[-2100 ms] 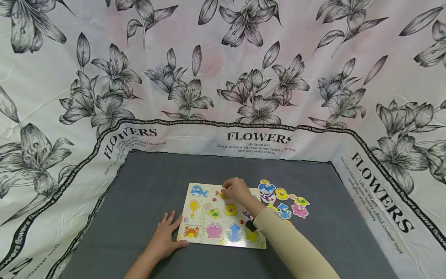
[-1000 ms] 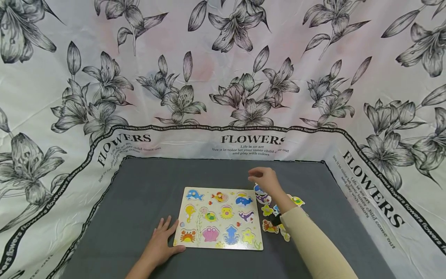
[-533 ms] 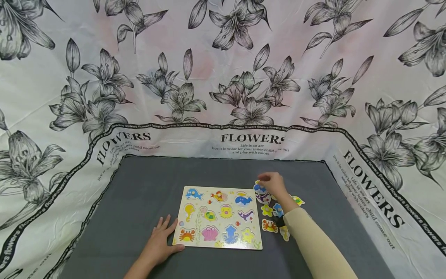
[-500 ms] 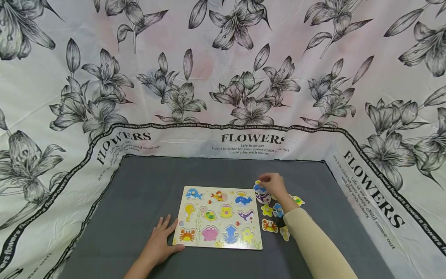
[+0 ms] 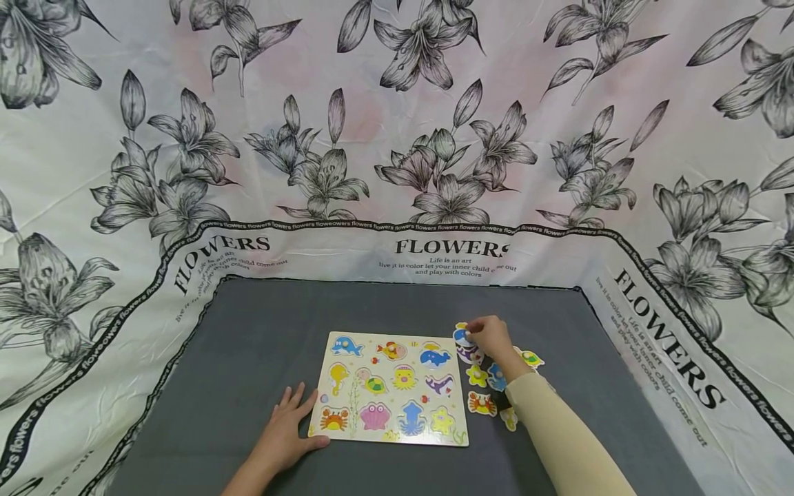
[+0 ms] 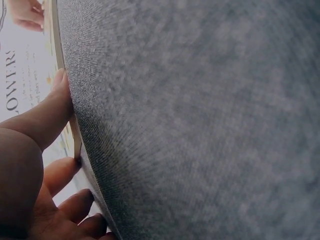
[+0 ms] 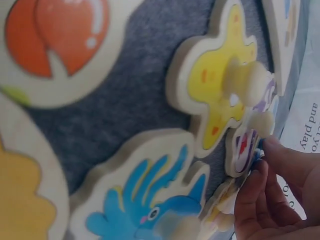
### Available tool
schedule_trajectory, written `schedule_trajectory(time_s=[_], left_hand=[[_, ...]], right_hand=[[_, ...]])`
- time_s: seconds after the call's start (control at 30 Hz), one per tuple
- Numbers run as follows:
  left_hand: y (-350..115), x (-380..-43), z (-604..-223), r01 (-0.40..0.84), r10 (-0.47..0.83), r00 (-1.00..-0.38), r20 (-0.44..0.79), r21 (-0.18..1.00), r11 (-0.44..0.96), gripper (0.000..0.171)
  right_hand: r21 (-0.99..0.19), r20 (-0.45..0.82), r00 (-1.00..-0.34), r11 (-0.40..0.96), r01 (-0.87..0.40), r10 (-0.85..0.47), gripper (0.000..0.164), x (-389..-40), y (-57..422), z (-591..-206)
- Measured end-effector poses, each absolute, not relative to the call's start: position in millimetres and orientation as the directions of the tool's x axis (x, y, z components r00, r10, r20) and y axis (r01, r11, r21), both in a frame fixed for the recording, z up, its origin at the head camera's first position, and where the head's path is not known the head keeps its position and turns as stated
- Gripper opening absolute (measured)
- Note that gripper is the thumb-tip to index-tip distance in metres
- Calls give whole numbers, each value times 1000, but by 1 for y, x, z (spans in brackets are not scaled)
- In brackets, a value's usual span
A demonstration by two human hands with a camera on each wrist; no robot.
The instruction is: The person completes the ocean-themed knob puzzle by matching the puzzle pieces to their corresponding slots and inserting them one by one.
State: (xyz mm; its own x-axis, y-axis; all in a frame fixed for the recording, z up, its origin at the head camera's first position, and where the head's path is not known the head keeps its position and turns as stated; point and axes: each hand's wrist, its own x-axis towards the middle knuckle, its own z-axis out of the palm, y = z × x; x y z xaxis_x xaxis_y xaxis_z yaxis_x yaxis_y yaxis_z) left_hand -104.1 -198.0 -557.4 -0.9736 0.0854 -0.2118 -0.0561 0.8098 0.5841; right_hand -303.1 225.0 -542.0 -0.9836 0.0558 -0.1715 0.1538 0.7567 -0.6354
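A sea-animal puzzle board (image 5: 370, 346) lies on the grey table. My left hand (image 5: 282, 430) rests at its near left corner, fingers spread. In the left wrist view, the thumb of that hand (image 6: 47, 117) touches the board's edge (image 6: 76, 137). My right hand (image 5: 493, 335) pinches a blue whale puzzle piece (image 5: 460, 336) just beyond the board's far right corner; the fingers hide part of it. In the right wrist view, the fingertips (image 7: 272, 150) meet behind a purple piece (image 7: 243, 150); what they hold is mostly hidden.
Right of the board lie loose knobbed pieces: a yellow starfish (image 5: 477, 375), a blue squid (image 5: 496, 379), an orange crab (image 5: 482, 404), a green turtle (image 5: 531, 358) and several others. Floral fabric (image 5: 347, 186) hangs around the table's back and sides.
My right hand has moved from the fish at the board's far middle rightward to the loose pieces, then down onto the whale piece. The left hand keeps its place at the corner.
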Motion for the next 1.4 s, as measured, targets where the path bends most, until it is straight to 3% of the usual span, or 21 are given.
schedule_trajectory(time_s=[0.43, 0.97, 1.4], left_hand=[[-200, -104, -560, -61, 88, -970, -225, 582, 811, 104], [-199, -106, -560, -45, 94, -973, -212, 567, 822, 105], [-198, -106, -560, -42, 101, -969, -223, 558, 829, 105]], right_hand=[[-638, -141, -990, 762, 106, 20, 16, -304, 225, -550], [-674, -31, -999, 739, -3, -32, 15, -291, 213, -530], [-706, -70, -995, 708, 1, -69, 13, -270, 192, -530]])
